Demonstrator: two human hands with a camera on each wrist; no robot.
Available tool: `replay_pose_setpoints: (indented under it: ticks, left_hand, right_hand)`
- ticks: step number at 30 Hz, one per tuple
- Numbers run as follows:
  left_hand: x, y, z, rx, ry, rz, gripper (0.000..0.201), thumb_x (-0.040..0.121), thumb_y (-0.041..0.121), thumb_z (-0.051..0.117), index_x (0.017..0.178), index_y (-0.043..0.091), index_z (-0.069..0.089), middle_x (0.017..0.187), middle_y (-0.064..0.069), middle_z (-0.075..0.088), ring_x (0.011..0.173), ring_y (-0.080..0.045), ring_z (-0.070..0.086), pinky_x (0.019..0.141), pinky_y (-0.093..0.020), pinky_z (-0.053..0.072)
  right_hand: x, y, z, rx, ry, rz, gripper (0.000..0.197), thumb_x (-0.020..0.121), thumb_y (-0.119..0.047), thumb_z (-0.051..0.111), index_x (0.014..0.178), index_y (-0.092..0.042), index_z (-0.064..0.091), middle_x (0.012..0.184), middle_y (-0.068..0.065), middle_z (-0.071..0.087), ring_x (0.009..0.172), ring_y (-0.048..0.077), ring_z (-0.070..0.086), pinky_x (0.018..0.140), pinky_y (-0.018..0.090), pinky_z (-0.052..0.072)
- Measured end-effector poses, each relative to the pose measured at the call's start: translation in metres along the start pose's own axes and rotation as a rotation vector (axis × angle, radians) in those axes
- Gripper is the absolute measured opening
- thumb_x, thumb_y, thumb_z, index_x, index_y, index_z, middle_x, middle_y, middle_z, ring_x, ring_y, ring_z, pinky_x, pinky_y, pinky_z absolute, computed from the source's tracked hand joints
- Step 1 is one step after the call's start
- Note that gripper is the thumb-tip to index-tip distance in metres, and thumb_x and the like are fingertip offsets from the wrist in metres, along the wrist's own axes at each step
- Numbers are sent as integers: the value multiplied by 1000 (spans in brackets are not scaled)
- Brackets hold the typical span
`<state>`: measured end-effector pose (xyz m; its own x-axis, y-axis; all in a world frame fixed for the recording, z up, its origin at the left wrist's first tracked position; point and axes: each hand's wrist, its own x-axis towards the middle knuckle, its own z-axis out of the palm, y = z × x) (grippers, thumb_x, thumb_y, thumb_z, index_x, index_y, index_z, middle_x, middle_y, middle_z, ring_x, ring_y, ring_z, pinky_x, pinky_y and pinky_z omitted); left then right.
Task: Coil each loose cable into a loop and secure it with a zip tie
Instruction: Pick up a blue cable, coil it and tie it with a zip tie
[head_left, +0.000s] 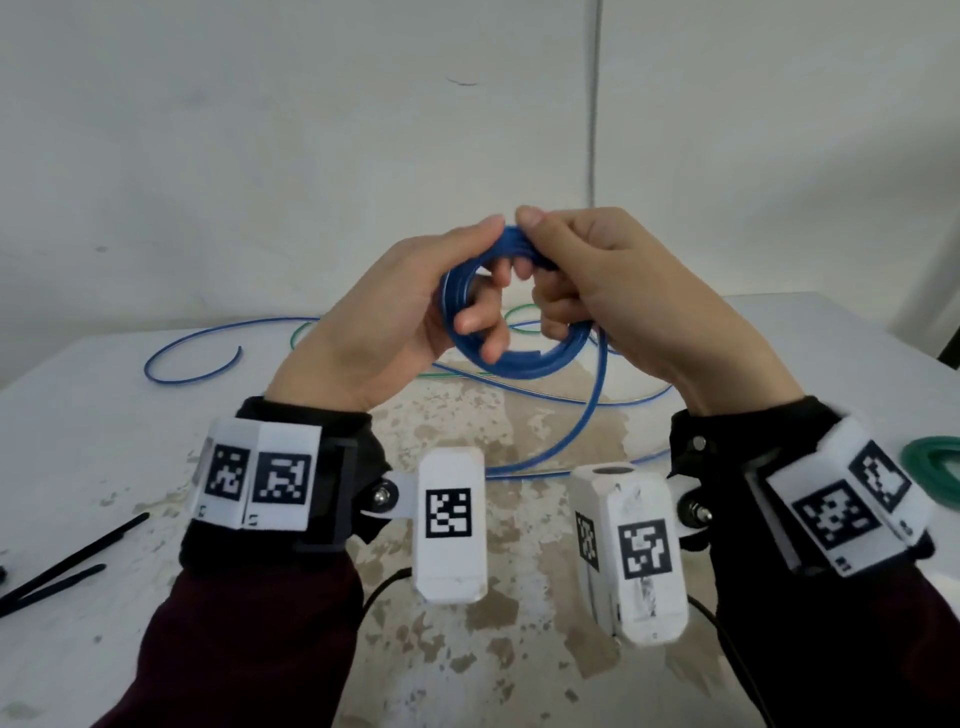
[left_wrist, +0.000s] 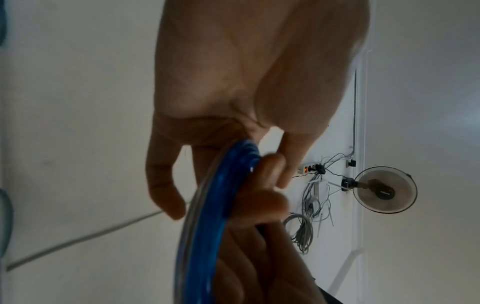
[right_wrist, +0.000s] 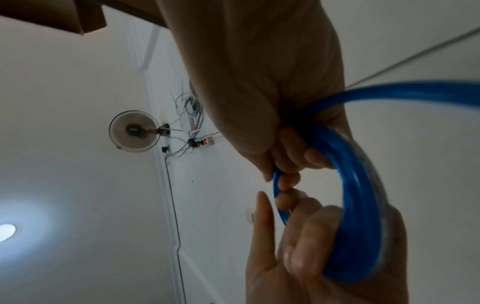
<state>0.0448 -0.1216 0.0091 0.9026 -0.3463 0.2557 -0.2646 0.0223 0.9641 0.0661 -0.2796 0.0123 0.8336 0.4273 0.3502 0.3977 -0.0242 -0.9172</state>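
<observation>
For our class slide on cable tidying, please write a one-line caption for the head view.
Both hands, left hand and right hand, hold a half-wound blue cable coil above the table.

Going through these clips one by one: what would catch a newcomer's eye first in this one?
First, the blue coil held up at the centre of the head view, with the left hand and the right hand both gripping it above the table. Its loose tail drops to the table. Black zip ties lie at the left edge, and a green coil at the right edge.
</observation>
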Motion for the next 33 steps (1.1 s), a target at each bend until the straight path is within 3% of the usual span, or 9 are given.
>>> replay_pose_setpoints:
  ticks: [4,6,8,14,18,22,25,29,33]
  left_hand:
    - [1,-5,-1,-5,104,101,38,103,25,33,70,9,44,58,-2,22,44,-10,21,46,-17,24]
    - [4,-5,2,-51,169,154,38,104,26,33,71,10,44,57,0,18,45,-10,19,48,-19,19]
    - [6,-6,4,-91,209,184,38,104,28,32,72,10,44,52,5,20,45,-10,19,49,-21,18]
    - [7,-7,4,-176,319,265,38,104,27,31,72,12,42,53,5,23,45,-10,21,48,-18,23]
    - [4,-5,-2,-199,114,157,35,104,24,25,77,10,44,55,1,34,50,-16,42,56,-20,40]
    - [-4,-1,-6,-100,-77,30,30,97,23,31,81,7,50,60,-1,50,59,-21,57,70,-29,50]
    - [-6,-1,-6,23,-58,26,29,99,22,34,79,8,50,53,7,45,47,-14,41,77,-40,38]
    - [-6,0,-7,22,-14,69,29,101,19,32,79,8,47,50,12,32,52,-13,19,69,-36,16]
    - [-1,-1,-5,-115,81,158,31,103,20,30,77,11,44,51,12,27,49,-9,19,71,-37,9]
  right_hand:
    - [2,1,6,10,36,-3,39,103,-27,38,74,-10,57,49,-5,39,43,10,36,53,25,46]
    - [3,1,6,51,87,-32,40,104,-26,34,81,-8,61,55,-1,52,51,12,51,66,33,55]
    - [2,0,4,66,84,-32,39,105,-24,30,88,-8,61,64,1,59,61,13,60,78,39,57]
    - [0,2,-4,60,15,-26,33,105,-21,31,98,-10,61,72,-1,65,74,15,67,83,37,57]
    - [3,6,-4,287,-3,-50,33,105,-19,27,88,-8,53,55,-5,39,50,10,47,67,23,50]
    - [-2,3,-9,28,-87,-75,34,105,-21,29,83,-9,52,55,-11,28,45,5,28,57,22,43]
    - [-4,0,-5,-77,-101,-86,35,105,-19,29,83,-8,53,54,-12,29,46,4,29,58,23,44]
    - [0,5,-5,-35,-66,-87,35,105,-21,29,87,-9,57,58,-2,40,51,11,43,64,27,50]
    - [4,8,-2,104,60,-50,35,104,-23,34,91,-9,63,68,5,62,68,17,65,66,30,54]
